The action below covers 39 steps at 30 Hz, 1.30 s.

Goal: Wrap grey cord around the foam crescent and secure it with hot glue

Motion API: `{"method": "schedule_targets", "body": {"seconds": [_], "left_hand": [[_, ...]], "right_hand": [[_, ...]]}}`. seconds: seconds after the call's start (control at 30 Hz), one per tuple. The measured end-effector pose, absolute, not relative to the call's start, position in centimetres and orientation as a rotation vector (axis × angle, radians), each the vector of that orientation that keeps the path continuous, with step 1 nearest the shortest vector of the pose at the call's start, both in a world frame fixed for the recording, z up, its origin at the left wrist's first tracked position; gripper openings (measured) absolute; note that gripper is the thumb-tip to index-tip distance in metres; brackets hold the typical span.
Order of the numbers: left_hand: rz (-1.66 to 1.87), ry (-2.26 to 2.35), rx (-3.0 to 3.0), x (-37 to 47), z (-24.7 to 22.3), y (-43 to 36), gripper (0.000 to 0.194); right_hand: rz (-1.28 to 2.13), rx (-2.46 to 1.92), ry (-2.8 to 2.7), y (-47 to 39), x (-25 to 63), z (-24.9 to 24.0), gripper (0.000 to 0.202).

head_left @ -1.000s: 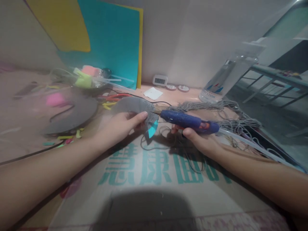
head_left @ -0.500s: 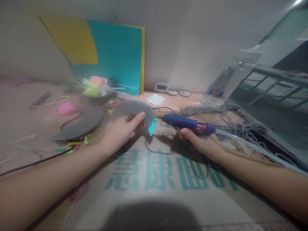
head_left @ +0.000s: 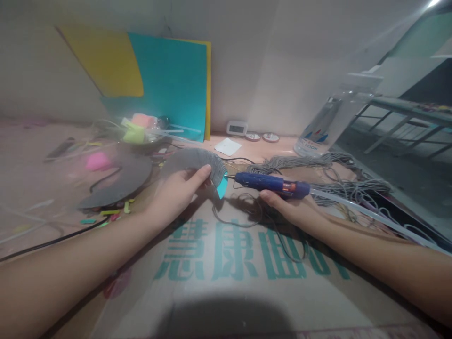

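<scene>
My left hand (head_left: 185, 186) pinches a curved piece wrapped in grey cord (head_left: 190, 159), thumb on top. A bare turquoise end (head_left: 222, 187) of the piece shows past the cord. My right hand (head_left: 287, 205) is closed around a blue glue gun (head_left: 261, 181), with a long clear glue stick (head_left: 353, 207) coming out of its back. The gun's metal nozzle is at the bare end, by the edge of the cord wrapping; whether it touches, I cannot tell. Loose grey cord (head_left: 235, 223) hangs below the piece and loops over the board.
Another grey curved piece (head_left: 134, 181) lies at the left among scraps. Behind stand turquoise and yellow sheets (head_left: 176, 84), a small white digital timer (head_left: 236, 127) and a leaning clear bottle (head_left: 325, 117). A bundle of grey cord (head_left: 339, 162) lies at the right.
The glue gun has shifted slightly left, and its nozzle now comes up to the turquoise end of the piece. My left hand has stayed nearly still.
</scene>
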<state>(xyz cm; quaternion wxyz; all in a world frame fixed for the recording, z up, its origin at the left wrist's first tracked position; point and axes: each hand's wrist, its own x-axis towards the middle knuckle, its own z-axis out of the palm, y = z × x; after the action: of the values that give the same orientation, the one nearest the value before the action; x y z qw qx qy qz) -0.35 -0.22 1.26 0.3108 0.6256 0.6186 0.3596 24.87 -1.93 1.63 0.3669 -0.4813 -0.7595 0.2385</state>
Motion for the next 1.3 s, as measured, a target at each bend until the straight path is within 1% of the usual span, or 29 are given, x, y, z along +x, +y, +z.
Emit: {"method": "schedule_targets", "body": {"seconds": [0.3, 0.67, 0.8, 0.97, 1.07, 1.2, 1.3], "left_hand": [[0.945, 1.610, 1.645, -0.5, 0.9, 0.0, 0.056], [0.956, 1.602, 1.651, -0.6, 0.8, 0.0, 0.055], [0.944, 1.591, 1.657, -0.5, 0.9, -0.1, 0.058], [0.981, 1.574, 1.631, -0.4, 0.9, -0.2, 0.055], [0.964, 1.569, 1.600, -0.3, 0.9, -0.3, 0.055], [0.970, 1.545, 1.589, -0.4, 0.6, 0.0, 0.056], [0.988, 1.526, 1.617, -0.5, 0.3, 0.4, 0.055]], "right_hand": [[0.643, -1.226, -1.926, -1.8, 24.7, 1.6, 0.015], [0.602, -1.228, -1.920, -1.8, 24.7, 1.6, 0.017], [0.560, -1.261, -1.924, -1.7, 24.8, 1.5, 0.021], [0.489, -1.335, -1.884, -1.7, 25.0, 1.2, 0.026], [0.486, -1.430, -1.852, -1.7, 24.9, 1.4, 0.032], [0.662, -1.542, -1.800, -1.4, 25.0, 2.4, 0.047], [0.797, -1.370, -1.744, -1.3, 25.4, 3.4, 0.049]]}}
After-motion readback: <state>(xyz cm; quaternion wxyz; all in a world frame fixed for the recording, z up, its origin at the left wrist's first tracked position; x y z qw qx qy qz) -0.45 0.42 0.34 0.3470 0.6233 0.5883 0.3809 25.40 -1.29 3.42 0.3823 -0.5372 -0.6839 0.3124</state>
